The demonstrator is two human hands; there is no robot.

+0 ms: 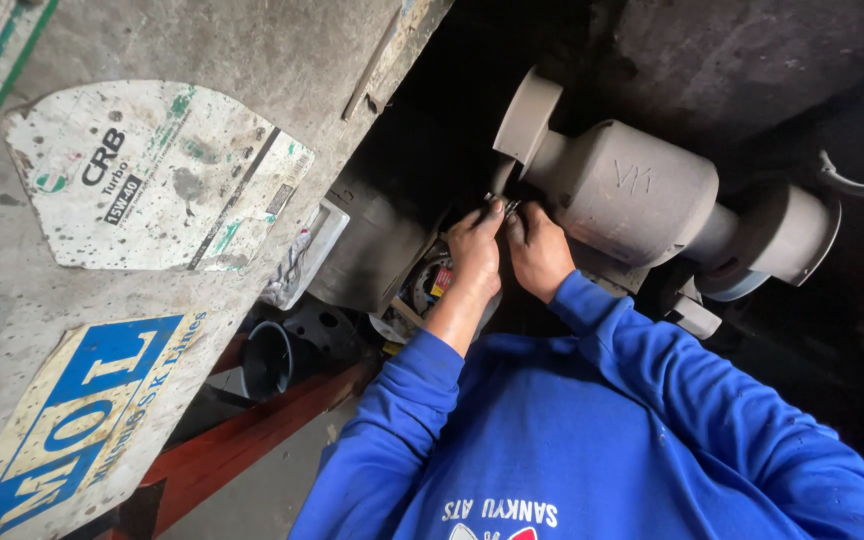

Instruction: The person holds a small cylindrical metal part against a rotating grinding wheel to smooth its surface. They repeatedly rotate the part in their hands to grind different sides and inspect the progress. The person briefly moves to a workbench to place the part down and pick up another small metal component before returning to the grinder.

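A stained grey wall (202,60) fills the left side, with a torn white sticker (152,180) and a blue-and-white sign (72,420) stuck on it. Below runs a red beam (242,440), with a black pipe end (267,358) just above it. The right side lies in deep shadow.

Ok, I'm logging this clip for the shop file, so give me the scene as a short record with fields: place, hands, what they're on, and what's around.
place: dim workshop corner beside a grey wall
machine: grey bench grinder, two wheel guards
left hand: at the grinder's left end, fingers on a small metal part
right hand: beside the left hand, touching the same spot
grip: too dark to tell how firmly either holds
sleeves: blue
nearby: worn cardboard sheets on the wall, red beam, dark pot
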